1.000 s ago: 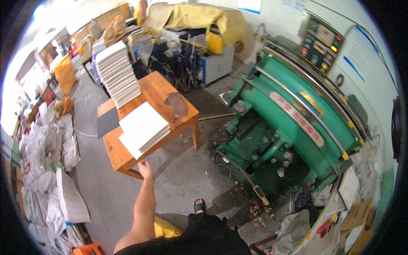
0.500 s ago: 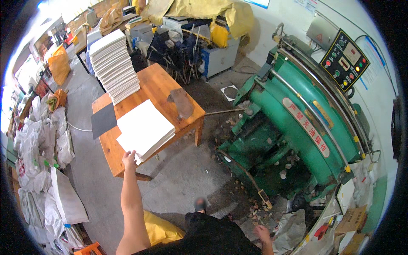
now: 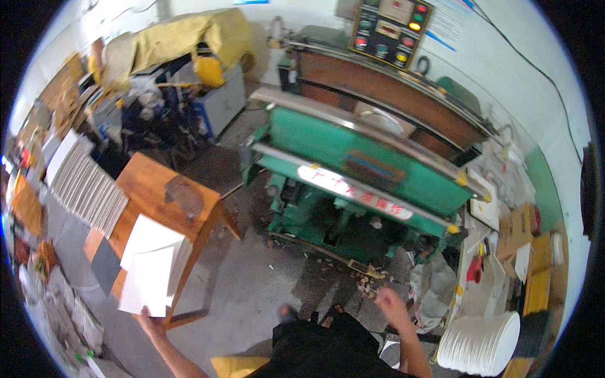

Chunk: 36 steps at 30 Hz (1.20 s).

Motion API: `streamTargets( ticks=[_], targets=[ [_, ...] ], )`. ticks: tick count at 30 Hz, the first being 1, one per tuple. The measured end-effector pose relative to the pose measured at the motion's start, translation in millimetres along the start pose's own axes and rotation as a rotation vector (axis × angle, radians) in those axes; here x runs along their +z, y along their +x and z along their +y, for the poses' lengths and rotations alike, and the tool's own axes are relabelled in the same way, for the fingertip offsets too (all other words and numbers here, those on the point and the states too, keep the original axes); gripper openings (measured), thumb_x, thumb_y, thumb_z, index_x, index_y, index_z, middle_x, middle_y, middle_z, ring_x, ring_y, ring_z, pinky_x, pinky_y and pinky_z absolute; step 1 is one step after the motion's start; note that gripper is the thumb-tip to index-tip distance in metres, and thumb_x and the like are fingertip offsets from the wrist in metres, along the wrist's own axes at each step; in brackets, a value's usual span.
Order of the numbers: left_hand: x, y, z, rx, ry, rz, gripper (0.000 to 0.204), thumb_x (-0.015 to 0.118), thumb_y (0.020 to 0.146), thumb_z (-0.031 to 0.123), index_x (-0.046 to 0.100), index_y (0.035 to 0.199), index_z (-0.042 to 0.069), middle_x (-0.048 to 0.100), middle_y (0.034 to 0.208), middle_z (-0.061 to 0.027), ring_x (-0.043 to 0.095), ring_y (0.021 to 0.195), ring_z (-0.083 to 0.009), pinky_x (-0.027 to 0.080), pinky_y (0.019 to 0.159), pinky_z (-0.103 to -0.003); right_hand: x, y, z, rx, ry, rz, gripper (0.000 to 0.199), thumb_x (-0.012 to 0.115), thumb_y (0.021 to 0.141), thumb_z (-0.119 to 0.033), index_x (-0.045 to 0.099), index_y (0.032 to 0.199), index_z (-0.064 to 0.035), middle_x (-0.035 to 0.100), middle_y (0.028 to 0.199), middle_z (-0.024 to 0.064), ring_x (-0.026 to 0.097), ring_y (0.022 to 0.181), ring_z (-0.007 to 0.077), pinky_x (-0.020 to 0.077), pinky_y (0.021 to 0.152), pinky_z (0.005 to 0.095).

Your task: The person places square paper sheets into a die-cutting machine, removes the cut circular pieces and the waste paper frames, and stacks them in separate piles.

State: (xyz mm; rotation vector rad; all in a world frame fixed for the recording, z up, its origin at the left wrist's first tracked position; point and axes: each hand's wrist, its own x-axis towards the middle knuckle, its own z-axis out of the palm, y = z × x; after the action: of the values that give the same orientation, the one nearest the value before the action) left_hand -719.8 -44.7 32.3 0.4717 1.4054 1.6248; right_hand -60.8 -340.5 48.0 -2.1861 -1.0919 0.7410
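Observation:
My left hand [image 3: 151, 321] grips the near edge of a white sheet [image 3: 148, 280] and lifts it off a short stack of white sheets [image 3: 154, 242] on an orange wooden table [image 3: 148, 183]. My right hand [image 3: 389, 303] hangs free in front of the big green press machine [image 3: 359, 167], holding nothing, fingers loosely apart. A taller slanted stack of white sheets [image 3: 85, 183] rests on the table's far left. A round dark object [image 3: 183, 192] lies on the table's right side.
A control panel [image 3: 387, 28] with coloured buttons stands above the machine. A pile of white round pieces [image 3: 479, 343] sits at the lower right beside cardboard boxes [image 3: 520, 230]. Yellow-covered equipment [image 3: 176, 38] stands at the back. Paper scraps [image 3: 44, 283] litter the left floor.
The view has swung right toward the green machine. My left hand, which reached for the short stack, now holds a sheet by its edge. My right hand has come into view.

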Motion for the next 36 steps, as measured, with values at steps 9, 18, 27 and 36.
streamTargets(
  ticks=[9, 18, 27, 36],
  targets=[
    [191.2, -136.2, -0.2, -0.193, 0.061, -0.378, 0.066, 0.056, 0.089, 0.03, 0.031, 0.143, 0.001, 0.048, 0.132, -0.0196, 0.052, 0.117, -0.0364, 0.046, 0.095, -0.05, -141.7, 194.2, -103.2, -0.128, 0.93, 0.382, 0.049, 0.06, 0.094, -0.02, 0.044, 0.13, 0.0081, 0.057, 0.121, 0.0205, 0.06, 0.109, 0.0272, 0.049, 0.089, 0.0342],
    [310.1, -329.9, -97.5, -0.592, 0.178, -0.66, 0.046, 0.056, 0.09, 0.01, 0.042, 0.133, -0.001, 0.058, 0.119, -0.0153, 0.059, 0.108, -0.027, 0.052, 0.088, -0.041, -86.5, 386.8, 47.7, 0.564, 1.042, 0.271, 0.036, 0.065, 0.083, -0.021, 0.057, 0.11, 0.0003, 0.064, 0.096, 0.014, 0.065, 0.085, 0.026, 0.0543, 0.068, 0.0448],
    [402.9, -376.2, -162.0, -0.953, 0.189, -1.011, 0.039, 0.043, 0.096, 0.008, 0.04, 0.134, -0.002, 0.057, 0.123, -0.0196, 0.062, 0.105, -0.0299, 0.052, 0.09, -0.05, -127.6, 418.1, 101.0, 0.404, 1.486, -0.063, 0.024, 0.062, 0.085, -0.01, 0.059, 0.107, 0.0007, 0.066, 0.1, 0.013, 0.066, 0.089, 0.0263, 0.056, 0.081, 0.0416],
    [592.3, -365.1, -313.8, -0.858, 0.084, -0.812, 0.038, 0.035, 0.098, 0.005, 0.032, 0.133, -0.008, 0.049, 0.124, -0.0232, 0.057, 0.109, -0.0367, 0.053, 0.092, -0.051, -248.0, 198.2, 105.3, 0.234, 1.411, 0.395, 0.04, 0.057, 0.088, -0.01, 0.049, 0.126, 0.0008, 0.059, 0.117, 0.0153, 0.059, 0.106, 0.0269, 0.0496, 0.092, 0.0396]
  ],
)
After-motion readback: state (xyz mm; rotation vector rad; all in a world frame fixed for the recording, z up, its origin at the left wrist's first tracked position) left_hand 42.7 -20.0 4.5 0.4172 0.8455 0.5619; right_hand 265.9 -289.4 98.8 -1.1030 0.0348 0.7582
